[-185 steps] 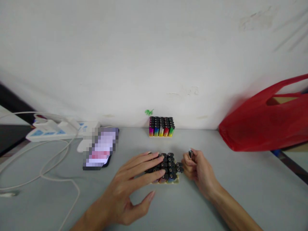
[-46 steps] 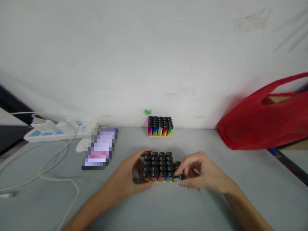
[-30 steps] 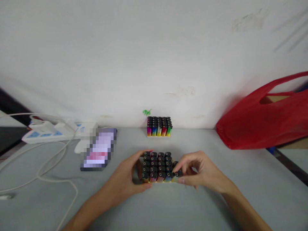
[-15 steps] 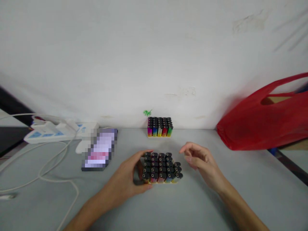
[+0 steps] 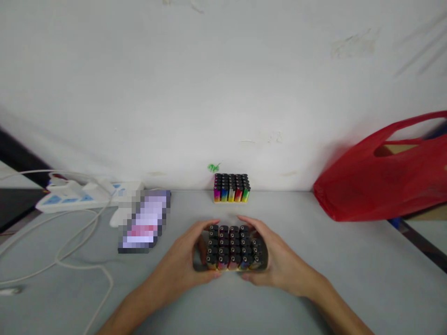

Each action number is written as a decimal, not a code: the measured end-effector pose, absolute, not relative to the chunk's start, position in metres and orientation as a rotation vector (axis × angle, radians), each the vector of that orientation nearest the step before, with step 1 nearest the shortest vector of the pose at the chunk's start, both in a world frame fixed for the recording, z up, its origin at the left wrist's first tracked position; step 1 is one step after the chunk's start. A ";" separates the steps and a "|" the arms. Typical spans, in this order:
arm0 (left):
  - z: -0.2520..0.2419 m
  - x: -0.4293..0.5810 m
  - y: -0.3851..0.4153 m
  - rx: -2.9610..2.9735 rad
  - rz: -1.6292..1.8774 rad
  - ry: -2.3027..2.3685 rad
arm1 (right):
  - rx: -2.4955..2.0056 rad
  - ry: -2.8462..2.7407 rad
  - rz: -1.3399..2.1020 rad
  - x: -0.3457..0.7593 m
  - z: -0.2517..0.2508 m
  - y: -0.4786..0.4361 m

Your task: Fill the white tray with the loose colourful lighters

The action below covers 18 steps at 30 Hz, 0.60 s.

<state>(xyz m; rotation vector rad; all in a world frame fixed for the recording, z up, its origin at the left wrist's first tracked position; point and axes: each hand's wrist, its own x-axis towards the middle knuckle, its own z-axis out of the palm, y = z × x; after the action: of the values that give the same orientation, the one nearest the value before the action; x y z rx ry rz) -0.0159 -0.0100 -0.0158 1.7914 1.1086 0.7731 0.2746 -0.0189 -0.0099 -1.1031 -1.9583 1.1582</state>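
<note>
Several black-topped lighters (image 5: pixel 234 250) stand upright in rows in a pale tray, close in front of me. My left hand (image 5: pixel 185 256) curves around the left end of this set, with thumb at the near side and fingers at the far side. Around the right end curls my right hand (image 5: pixel 275 256) in the same way. The right column of lighters is shorter than the others, leaving a gap at its far corner. Much of the tray is hidden under the lighters. A second set of colourful lighters (image 5: pixel 232 188) stands farther back by the wall.
A pixelated phone (image 5: pixel 148 221) leans at the left, beside a white power strip (image 5: pixel 73 199) with plugs. White cables (image 5: pixel 78 265) loop over the grey table (image 5: pixel 223 307). At the right sits a red bag (image 5: pixel 377 181). A white wall (image 5: pixel 223 93) rises behind.
My right hand has moved left and closed around the right end of the lighter set. My left hand stays at the left end. The view has tilted slightly up.
</note>
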 end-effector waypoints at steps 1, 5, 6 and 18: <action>-0.015 -0.016 -0.010 1.793 0.766 1.113 | -1.110 -1.969 1.119 0.275 -0.012 -0.018; -0.012 -0.015 -0.011 1.805 0.764 1.115 | -1.128 -1.984 1.052 0.276 -0.016 -0.017; -0.012 -0.014 -0.011 1.807 0.764 1.117 | -1.125 -1.987 1.044 0.276 -0.016 -0.017; -0.017 -0.010 -0.008 1.706 0.766 1.278 | -1.138 -2.006 0.898 0.278 -0.015 -0.012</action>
<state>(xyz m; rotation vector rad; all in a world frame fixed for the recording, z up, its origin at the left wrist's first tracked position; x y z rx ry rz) -0.0097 -0.0083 -0.0171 1.7062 1.2780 0.7656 0.2782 -0.0121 -0.0155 -1.1378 -2.0056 0.8984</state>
